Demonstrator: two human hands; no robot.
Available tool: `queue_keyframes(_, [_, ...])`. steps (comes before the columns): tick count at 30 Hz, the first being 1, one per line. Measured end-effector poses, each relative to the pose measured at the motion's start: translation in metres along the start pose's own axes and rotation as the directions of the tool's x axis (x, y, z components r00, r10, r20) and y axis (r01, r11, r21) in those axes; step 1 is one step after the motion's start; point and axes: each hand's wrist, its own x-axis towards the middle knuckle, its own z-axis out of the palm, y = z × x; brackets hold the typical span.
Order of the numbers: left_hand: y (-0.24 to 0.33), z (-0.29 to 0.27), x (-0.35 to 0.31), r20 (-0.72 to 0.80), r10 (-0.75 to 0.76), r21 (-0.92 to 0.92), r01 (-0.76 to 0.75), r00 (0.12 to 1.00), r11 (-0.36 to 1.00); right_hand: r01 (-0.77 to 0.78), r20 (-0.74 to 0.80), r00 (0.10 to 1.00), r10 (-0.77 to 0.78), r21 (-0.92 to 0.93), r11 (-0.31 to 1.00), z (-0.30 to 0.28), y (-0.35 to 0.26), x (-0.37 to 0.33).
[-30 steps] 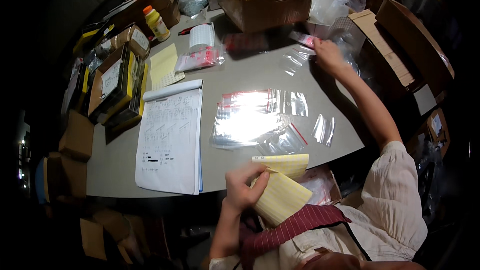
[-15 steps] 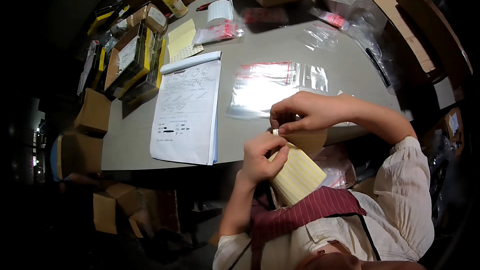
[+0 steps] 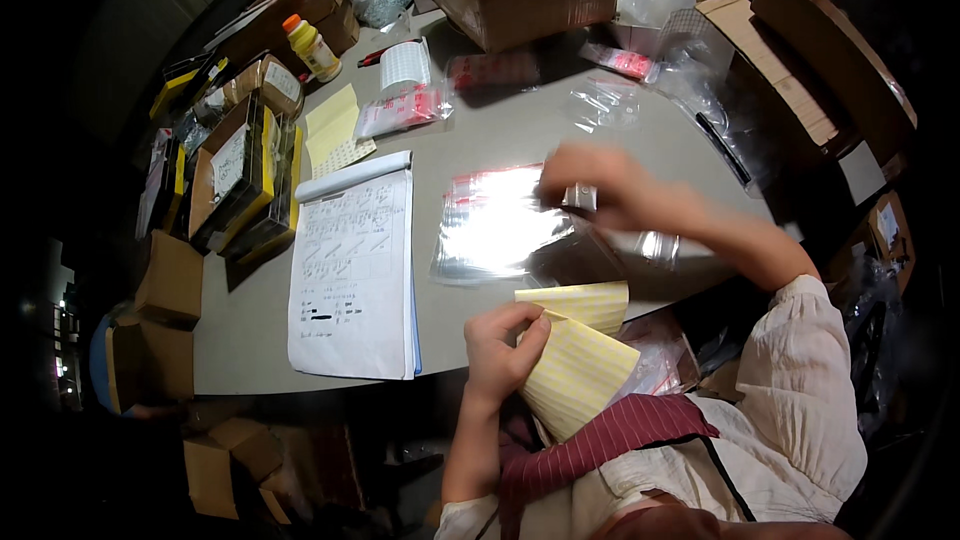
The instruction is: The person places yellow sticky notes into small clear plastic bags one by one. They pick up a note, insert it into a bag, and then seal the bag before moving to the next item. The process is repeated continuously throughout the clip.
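My left hand (image 3: 500, 348) is closed on a pale yellow striped sticker sheet (image 3: 580, 380), thumb on top near its upper left corner. The sheet is folded over, with one flap lying at the table edge and the rest hanging toward my lap. My right hand (image 3: 607, 183) is over the right part of a pile of clear zip bags (image 3: 500, 225), its fingers smeared by motion. A small pale patch shows beside those fingers; whether they hold it I cannot tell. Glare from the light whitens the bags' middle.
Left of the bags lies a handwritten notepad (image 3: 350, 275). Farther off are a label roll (image 3: 405, 66), red-printed bag packs (image 3: 404, 112), a yellow bottle (image 3: 312, 48) and a cardboard box (image 3: 520, 5). Black-and-yellow boxes (image 3: 240, 175) line the left, and a black pen (image 3: 723, 147) the right.
My right hand has left the sticker sheet's upper edge and moved up and away over the zip bags. The sheet's top flap has opened out toward the table. My left hand keeps its hold.
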Motion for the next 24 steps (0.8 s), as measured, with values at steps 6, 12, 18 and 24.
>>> queue_keyframes(6, [-0.001,-0.002,0.0,-0.005,0.028,-0.018,-0.028,1.0,0.999,-0.724,0.083,0.649,0.756,-0.237,0.648,-0.062,0.163,-0.008])
queue_keyframes(12, [-0.006,-0.001,-0.003,-0.015,0.0,-0.053,-0.001,1.0,0.999,-0.601,-0.055,0.734,0.677,-0.518,0.609,-0.051,0.172,-0.012])
queue_keyframes(18, [-0.012,-0.004,-0.013,-0.079,-0.017,0.009,0.018,0.997,1.0,-0.479,-0.092,0.794,0.601,-0.703,0.525,-0.06,0.137,-0.006])
queue_keyframes(24, [-0.006,0.002,-0.008,-0.033,-0.043,-0.09,0.04,0.999,0.995,-0.58,0.369,0.506,0.78,-0.524,0.624,-0.089,0.017,-0.055])
